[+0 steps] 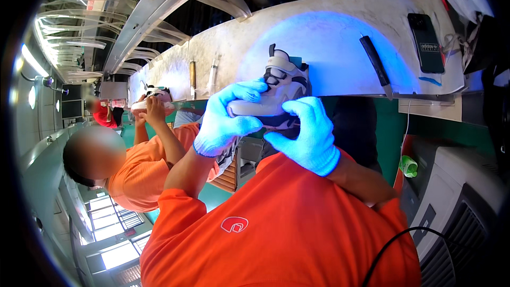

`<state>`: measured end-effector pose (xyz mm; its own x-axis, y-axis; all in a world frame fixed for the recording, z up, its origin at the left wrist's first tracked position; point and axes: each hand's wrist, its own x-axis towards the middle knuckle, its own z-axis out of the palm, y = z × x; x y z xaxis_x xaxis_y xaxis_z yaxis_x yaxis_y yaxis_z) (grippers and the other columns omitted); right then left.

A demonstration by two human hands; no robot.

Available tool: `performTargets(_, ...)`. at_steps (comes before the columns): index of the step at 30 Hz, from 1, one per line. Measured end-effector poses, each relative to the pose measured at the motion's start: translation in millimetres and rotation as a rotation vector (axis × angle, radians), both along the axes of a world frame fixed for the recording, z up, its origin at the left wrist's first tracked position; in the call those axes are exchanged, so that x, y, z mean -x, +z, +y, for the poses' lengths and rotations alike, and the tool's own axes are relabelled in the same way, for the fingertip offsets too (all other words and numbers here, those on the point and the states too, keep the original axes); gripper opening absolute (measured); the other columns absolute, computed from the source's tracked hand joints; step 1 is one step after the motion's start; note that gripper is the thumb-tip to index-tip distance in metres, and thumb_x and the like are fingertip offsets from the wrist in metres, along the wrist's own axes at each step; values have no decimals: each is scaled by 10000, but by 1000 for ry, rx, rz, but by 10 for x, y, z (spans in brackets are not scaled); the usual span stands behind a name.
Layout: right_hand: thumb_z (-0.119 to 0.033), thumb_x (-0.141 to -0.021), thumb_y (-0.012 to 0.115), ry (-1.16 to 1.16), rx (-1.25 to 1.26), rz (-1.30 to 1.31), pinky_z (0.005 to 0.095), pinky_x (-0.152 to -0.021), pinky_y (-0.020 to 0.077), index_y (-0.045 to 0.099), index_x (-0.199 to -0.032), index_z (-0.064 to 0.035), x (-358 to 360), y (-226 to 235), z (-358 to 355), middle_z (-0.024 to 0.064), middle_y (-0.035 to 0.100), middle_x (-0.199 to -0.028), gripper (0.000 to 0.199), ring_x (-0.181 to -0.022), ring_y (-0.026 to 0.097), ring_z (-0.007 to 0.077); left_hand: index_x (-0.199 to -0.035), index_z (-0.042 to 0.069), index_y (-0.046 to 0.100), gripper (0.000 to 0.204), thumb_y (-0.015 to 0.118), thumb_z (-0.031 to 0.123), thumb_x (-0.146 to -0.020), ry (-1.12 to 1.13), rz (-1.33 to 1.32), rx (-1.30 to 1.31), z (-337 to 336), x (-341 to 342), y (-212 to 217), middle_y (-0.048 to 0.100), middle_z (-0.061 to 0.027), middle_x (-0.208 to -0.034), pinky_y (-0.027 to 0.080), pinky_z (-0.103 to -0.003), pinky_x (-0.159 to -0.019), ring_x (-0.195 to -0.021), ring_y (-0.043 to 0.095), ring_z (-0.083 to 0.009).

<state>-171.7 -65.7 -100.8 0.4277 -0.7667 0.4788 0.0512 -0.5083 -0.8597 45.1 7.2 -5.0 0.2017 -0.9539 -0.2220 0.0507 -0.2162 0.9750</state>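
Observation:
A sneaker (271, 101) in white and grey with black trim is held at the table's near edge, its toe toward me, under blue light. Both my hands wear white knit gloves that glow blue. My left hand (226, 117) is closed round the toe's left side, fingers by the laces and thumb low at the front. On the other side, my right hand (311, 135) has its bent fingers against the shoe's side and its thumb near the sole. The sneaker's underside is mostly hidden.
Right on the pale table (212, 42) lie a black-handled knife (375, 61) and a dark phone (426, 45). A wooden-handled tool (192, 77) and a slim white tool (213, 74) lie left. A co-worker in orange (141, 170) handles another shoe (158, 98). A grey machine (451, 180) stands right.

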Motion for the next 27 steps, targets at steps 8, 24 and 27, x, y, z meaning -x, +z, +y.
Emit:
performTargets(8,-91,-735,1022,56,-13,-146,433,-794,605,671,-1259,-59,-55,-77,6,155,702,-1106,631,-953,732,351,-1173,16,788,522,988,16,-690,-58,-74,32,-27,-56,-12,761,-138,-1361,421,-498,-1289,-1504,584,-310)
performTargets(24,-109,-700,983,179,-116,-118,450,-782,579,664,-1302,-82,-344,-35,-322,105,658,-1048,681,-911,704,314,-1169,21,773,545,1024,90,-691,-98,-262,-110,-228,-220,241,761,-120,-1354,513,-449,-1194,-1368,677,-272)
performTargets(27,-111,-705,977,196,-114,-106,458,-793,578,662,-1310,-84,-398,-60,-355,102,652,-1035,683,-943,699,314,-1143,5,776,537,1049,137,-699,-197,-595,-104,-346,-184,365,744,-130,-1364,588,-392,-1061,-1230,739,-228)
